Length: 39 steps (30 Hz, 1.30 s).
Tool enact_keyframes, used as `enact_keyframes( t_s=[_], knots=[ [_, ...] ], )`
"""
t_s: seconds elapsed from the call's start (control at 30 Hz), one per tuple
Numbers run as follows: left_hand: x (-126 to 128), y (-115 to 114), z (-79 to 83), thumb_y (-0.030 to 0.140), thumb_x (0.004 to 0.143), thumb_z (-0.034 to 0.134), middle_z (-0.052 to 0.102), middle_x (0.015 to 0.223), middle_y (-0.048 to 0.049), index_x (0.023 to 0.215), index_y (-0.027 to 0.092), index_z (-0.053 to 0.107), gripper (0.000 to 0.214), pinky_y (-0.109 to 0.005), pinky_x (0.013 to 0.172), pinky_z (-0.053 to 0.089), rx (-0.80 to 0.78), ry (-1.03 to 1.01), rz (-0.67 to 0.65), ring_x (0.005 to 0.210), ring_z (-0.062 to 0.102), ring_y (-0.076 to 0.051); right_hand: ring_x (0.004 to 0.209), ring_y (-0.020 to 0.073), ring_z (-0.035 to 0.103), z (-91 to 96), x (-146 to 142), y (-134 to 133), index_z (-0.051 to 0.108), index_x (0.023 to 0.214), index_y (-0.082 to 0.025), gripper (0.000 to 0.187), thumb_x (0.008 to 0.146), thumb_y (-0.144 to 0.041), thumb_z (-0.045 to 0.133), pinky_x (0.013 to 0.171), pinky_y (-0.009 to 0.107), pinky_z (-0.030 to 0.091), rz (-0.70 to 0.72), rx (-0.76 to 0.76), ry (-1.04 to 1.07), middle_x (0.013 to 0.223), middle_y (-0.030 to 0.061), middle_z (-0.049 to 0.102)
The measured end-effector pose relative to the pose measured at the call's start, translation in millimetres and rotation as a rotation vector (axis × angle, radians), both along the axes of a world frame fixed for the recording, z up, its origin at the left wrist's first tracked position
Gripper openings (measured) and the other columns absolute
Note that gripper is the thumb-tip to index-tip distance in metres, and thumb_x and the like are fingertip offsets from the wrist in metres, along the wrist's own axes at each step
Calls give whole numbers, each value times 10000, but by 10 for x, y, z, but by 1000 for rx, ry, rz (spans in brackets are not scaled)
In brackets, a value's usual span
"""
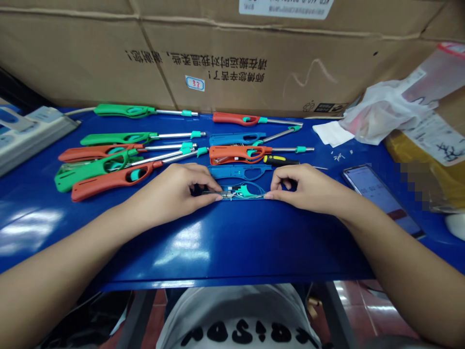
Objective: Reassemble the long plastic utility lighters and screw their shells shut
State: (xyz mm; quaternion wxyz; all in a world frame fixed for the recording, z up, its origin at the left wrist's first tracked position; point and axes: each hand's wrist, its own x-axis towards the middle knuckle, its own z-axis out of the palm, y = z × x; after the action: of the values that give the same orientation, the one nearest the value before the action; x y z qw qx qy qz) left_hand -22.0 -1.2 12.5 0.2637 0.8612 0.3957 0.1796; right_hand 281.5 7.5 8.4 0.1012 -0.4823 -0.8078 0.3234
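A blue lighter half-shell (242,192) lies open on the blue table (225,242), showing a green trigger and thin metal parts inside. My left hand (178,189) pinches its left end with fingers curled. At the shell's right end, my right hand (308,186) holds on with fingertips pressed together. Just behind lies a second blue shell half (240,171).
Several long-nosed lighters in green (119,138), red (109,180) and blue (236,139) lie to the left and behind. A yellow-and-black screwdriver (281,160) rests near the right hand. A phone (381,196), small screws (339,155), white plastic bag (385,114) and cardboard boxes (254,58) surround the area.
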Motion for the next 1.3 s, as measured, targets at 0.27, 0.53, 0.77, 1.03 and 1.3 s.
enact_keyframes(
  t_s=[0.27, 0.53, 0.77, 1.03, 1.3],
  knots=[
    [-9, 11, -27, 347, 918, 721, 760, 965, -32, 1002, 220, 806, 174, -286, 804, 546, 43, -17, -17, 890, 707, -179, 688, 129, 528, -30, -61, -46, 657, 756, -207, 119, 848, -275, 688, 659, 267, 422, 36, 140, 98, 772, -3, 658],
    [19, -6, -43, 331, 922, 721, 762, 969, -20, 1011, 224, 803, 161, -289, 835, 542, 60, -21, -29, 902, 704, -175, 711, 127, 554, -41, -40, -46, 666, 766, -207, 85, 839, -239, 696, 683, 260, 440, 79, 132, 96, 786, -6, 673],
    [19, -5, -50, 314, 920, 723, 761, 960, -15, 1003, 218, 800, 148, -284, 834, 538, 68, -10, -30, 903, 703, -169, 705, 118, 538, -38, -34, -46, 677, 782, -205, 81, 821, -251, 732, 670, 251, 440, 60, 118, 106, 780, -16, 661],
    [23, -5, -50, 326, 917, 720, 762, 959, -17, 1002, 222, 802, 158, -290, 829, 543, 68, -13, -25, 899, 704, -172, 695, 128, 534, -38, -56, -42, 696, 774, -207, 96, 791, -278, 757, 657, 264, 436, 12, 85, 102, 758, -12, 657],
    [18, 9, -4, 412, 895, 717, 773, 996, -22, 1015, 250, 807, 221, -242, 649, 523, -61, -19, 64, 828, 707, -168, 705, 151, 579, 65, 20, -13, 733, 818, -215, 255, 898, -442, 646, 660, 298, 439, -49, -71, 114, 769, 2, 691]
  ],
)
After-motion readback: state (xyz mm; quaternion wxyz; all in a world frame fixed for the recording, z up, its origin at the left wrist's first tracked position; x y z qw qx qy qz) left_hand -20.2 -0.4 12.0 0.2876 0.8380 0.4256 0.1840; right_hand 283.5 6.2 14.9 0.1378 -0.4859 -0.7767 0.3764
